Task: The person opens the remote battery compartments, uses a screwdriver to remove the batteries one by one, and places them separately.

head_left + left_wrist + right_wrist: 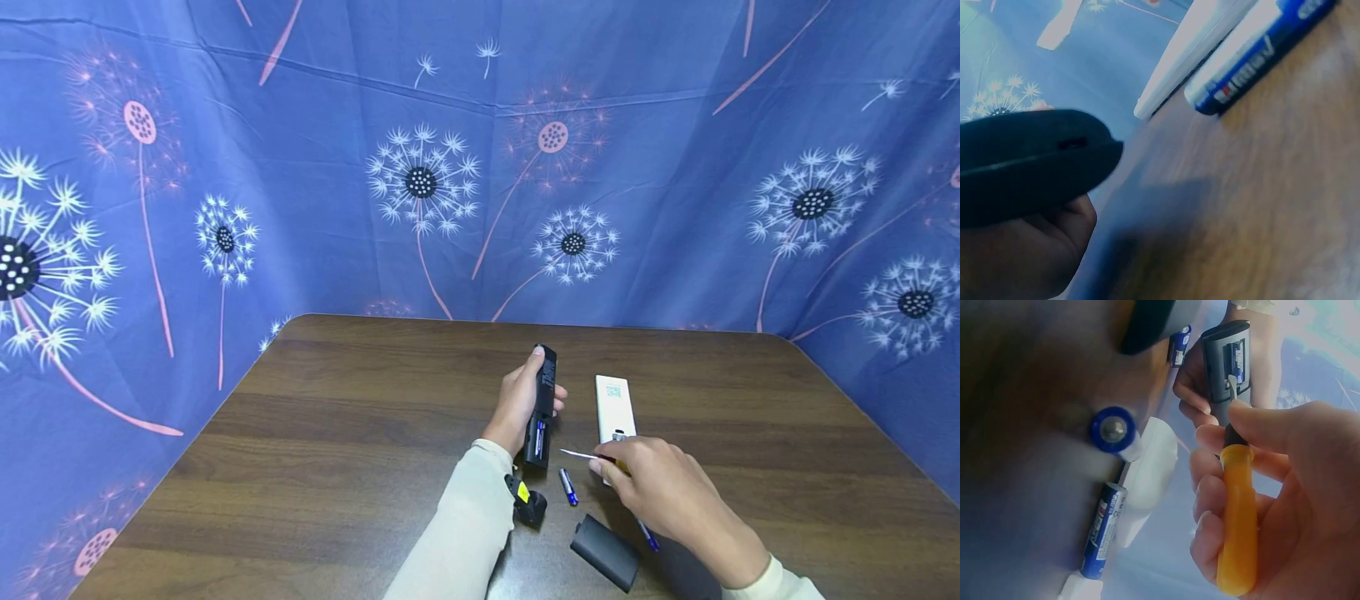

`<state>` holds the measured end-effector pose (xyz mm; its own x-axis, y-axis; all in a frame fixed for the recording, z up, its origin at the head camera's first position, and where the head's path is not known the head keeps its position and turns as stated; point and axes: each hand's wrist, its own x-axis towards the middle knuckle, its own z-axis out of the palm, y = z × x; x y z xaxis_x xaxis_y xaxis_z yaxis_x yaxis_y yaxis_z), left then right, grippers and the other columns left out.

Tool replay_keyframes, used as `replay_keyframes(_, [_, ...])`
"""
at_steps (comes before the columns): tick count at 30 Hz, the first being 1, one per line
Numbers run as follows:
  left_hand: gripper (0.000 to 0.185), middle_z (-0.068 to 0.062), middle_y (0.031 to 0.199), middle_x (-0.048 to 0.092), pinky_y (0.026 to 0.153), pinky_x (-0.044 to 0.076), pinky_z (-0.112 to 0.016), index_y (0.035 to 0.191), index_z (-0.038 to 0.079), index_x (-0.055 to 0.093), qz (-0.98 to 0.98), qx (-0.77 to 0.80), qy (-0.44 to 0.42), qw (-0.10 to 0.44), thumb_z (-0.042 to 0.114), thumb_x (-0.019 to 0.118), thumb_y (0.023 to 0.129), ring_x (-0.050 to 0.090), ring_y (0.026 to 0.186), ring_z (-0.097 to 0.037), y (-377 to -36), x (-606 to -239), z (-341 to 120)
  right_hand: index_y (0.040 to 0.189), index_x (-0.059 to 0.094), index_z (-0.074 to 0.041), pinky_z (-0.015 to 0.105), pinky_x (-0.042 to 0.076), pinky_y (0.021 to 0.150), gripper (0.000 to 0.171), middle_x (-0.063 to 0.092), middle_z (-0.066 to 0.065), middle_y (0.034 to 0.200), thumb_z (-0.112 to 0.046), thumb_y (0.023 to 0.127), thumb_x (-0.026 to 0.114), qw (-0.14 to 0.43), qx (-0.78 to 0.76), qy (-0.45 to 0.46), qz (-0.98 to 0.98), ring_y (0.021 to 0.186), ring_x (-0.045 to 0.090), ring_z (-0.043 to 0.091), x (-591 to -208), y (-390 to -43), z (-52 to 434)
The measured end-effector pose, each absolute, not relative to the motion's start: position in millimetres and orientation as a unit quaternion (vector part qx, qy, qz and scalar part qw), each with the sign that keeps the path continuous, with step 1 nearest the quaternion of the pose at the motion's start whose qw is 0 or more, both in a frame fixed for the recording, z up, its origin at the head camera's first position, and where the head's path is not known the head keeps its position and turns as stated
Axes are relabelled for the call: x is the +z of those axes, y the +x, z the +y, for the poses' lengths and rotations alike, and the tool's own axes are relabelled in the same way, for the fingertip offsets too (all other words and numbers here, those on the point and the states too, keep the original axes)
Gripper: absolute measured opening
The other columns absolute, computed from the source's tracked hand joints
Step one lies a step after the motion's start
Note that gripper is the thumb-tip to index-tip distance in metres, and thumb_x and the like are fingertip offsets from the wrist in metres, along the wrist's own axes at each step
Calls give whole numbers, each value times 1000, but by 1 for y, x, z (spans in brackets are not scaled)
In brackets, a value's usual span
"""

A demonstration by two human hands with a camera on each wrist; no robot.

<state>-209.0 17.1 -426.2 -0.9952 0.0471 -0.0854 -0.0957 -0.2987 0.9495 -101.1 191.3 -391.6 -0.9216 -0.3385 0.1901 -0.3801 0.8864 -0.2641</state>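
Observation:
My left hand [517, 404] grips a black remote control [546, 383], its thumb along the top end. The lower end shows an uncovered battery compartment with one blue-and-white battery [1239, 361] inside. My right hand [663, 487] holds a small tool with a yellow handle [1239, 519], black collar and slim metal tip, which looks like a screwdriver. In the head view the tip [577, 454] points at the compartment, slightly apart from it. A loose battery [568, 487] lies between the hands. The black cover [606, 552] rests nearer the front.
A white remote-shaped object [615, 400] lies beyond my right hand, partly hidden by it. Another battery [648, 535] is beside the cover, and one more battery [1102, 531] shows near the white object. A blue patterned cloth [480, 167] hangs behind the wooden table [337, 400].

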Motion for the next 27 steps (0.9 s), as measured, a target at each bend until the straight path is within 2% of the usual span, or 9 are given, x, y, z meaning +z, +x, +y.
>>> replay_keyframes(3, [67, -11, 73, 71, 52, 50, -26, 123, -1, 62, 578, 814, -18, 52, 60, 50, 98, 64, 54, -13, -209, -426, 17, 102, 78, -19, 32, 40, 53, 14, 64, -12, 79, -29, 96, 70, 69, 149, 186, -969, 62, 49, 8, -390, -102, 191])
replay_keyframes(10, [65, -13, 76, 72, 53, 52, -26, 125, -3, 59, 561, 826, -11, 55, 56, 45, 101, 65, 56, -13, -209, -426, 15, 103, 77, -20, 39, 49, 59, 16, 71, -6, 91, -32, 97, 69, 84, 140, 197, -967, 73, 60, 8, -386, -103, 189])
replay_keyframes(15, [66, -17, 82, 73, 56, 54, -28, 130, -2, 56, 561, 826, -4, 59, 56, 41, 103, 67, 59, -15, -209, -425, 13, 104, 77, -19, 34, 44, 56, 17, 71, -7, 90, -31, 98, 68, 77, 145, 192, -967, 67, 53, 7, -384, -104, 187])
replay_keyframes(22, [67, -16, 87, 74, 62, 56, -30, 135, -2, 52, 565, 821, -7, 79, 56, 39, 104, 69, 64, -18, -208, -426, 12, 106, 77, -17, 31, 38, 51, 18, 61, -10, 75, -30, 97, 68, 78, 162, 188, -966, 60, 48, 8, -382, -106, 183])
replay_keyframes(27, [66, -16, 88, 74, 61, 55, -30, 132, -3, 54, 560, 824, -10, 83, 55, 37, 105, 69, 64, -18, -208, -427, 11, 103, 77, -19, 30, 36, 49, 16, 52, -13, 65, -31, 97, 69, 117, 163, 208, -957, 54, 43, 5, -380, -111, 178])
